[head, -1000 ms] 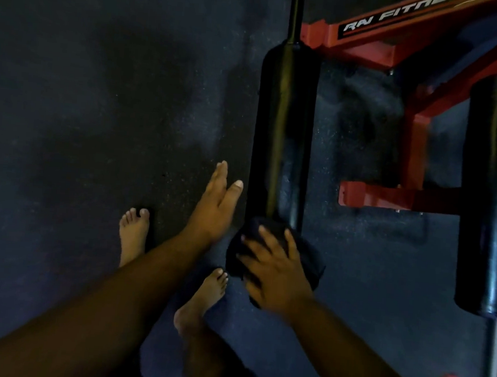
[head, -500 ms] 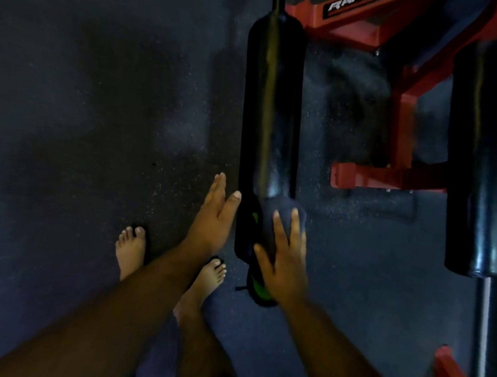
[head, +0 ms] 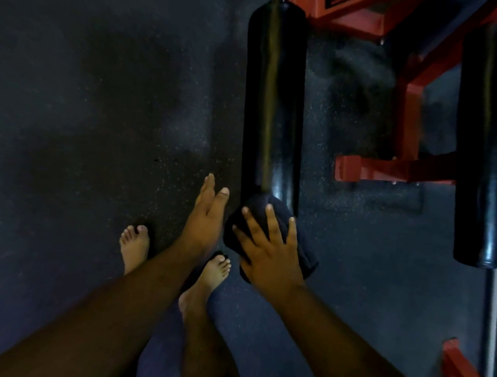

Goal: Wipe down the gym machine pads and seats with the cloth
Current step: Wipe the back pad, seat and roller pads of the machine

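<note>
Right hand (head: 272, 249) probably cupping dark cloth (head: 272, 211) over roller pad (head: 273, 101) near end; left hand (head: 208, 215) flat, released. Best wrapping round, dragging far.

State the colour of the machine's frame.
Red frame, clearest in the head view.
</note>
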A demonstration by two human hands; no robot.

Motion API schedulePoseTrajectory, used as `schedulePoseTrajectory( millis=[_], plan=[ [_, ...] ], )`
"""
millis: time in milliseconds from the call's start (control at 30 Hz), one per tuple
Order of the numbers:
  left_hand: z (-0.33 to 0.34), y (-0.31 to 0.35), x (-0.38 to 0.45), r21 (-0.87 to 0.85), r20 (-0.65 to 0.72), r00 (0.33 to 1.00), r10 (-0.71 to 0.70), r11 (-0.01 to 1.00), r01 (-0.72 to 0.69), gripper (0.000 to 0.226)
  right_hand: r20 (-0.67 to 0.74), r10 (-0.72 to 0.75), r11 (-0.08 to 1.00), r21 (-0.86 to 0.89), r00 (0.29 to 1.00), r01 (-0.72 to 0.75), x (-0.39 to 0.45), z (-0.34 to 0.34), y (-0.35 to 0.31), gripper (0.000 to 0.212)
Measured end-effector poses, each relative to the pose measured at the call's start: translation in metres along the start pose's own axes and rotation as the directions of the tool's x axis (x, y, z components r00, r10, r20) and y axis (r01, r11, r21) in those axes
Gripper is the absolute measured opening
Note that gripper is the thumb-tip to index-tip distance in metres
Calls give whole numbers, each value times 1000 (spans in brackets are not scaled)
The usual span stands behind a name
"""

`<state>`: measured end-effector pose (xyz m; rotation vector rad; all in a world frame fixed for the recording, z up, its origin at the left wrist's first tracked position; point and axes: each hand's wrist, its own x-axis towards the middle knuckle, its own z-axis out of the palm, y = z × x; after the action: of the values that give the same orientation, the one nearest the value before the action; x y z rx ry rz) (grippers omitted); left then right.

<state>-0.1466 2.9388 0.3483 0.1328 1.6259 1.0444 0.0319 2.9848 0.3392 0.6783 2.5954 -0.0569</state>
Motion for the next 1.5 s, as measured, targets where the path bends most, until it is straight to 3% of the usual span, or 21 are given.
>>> schedulePoseTrajectory(
  millis=[100, 233, 333, 500, 600, 667, 800, 900, 1000, 1167, 1300, 1433, 1500],
  plan=[
    [-5, -2, 1, 14, 43, 999, 16, 1000, -16, 60, -31, -48, 999, 8, 998, 48, 45, -20, 24, 65],
    [0, -5, 13, 9, 39, 999, 5, 1000, -5, 61, -130, 205, 976, 99, 970, -193, 131, -53, 47, 70],
    [4, -8, 10, 33, 60, 998, 7, 999, -9, 61, -145, 298, 929, 271, 943, -252, 91, -34, 36, 72],
    [9, 8, 6, 42, 115, 993, 26, 999, -31, 63, -26, 446, 703, 628, 894, -333, 4, -3, 15, 74],
    [14, 14, 17, 98, 130, 989, 73, 991, -86, 64, -11, 538, 533, 779, 843, -330, 63, -17, 47, 73],
    [16, 18, 27, 113, 124, 986, 109, 986, -123, 63, -42, 569, 486, 822, 821, -295, 129, -40, 78, 73],
    [14, 20, 44, 86, 94, 990, 104, 990, -112, 63, -89, 538, 581, 760, 838, -291, 173, -58, 98, 72],
    [12, 17, 42, 93, 99, 992, 78, 992, -87, 63, -113, 476, 634, 732, 872, -251, 86, -19, 59, 73],
    [13, 31, 36, 113, 104, 992, 72, 990, -84, 63, -39, 490, 621, 717, 871, -318, 11, 1, 24, 75],
    [18, 34, 49, 128, 125, 987, 98, 985, -114, 64, -30, 579, 563, 738, 814, -373, 120, -41, 64, 75],
    [21, 32, 64, 116, 102, 987, 123, 984, -135, 62, -44, 580, 635, 649, 813, -418, 186, -74, 86, 75],
    [20, 28, 57, 32, 65, 995, 78, 996, -81, 65, -74, 408, 836, 430, 910, -340, 123, -57, 56, 74],
    [20, 26, 44, 5, 60, 998, 19, 1000, -20, 66, -65, 351, 878, 369, 934, -304, 83, -39, 42, 72]
  ],
)
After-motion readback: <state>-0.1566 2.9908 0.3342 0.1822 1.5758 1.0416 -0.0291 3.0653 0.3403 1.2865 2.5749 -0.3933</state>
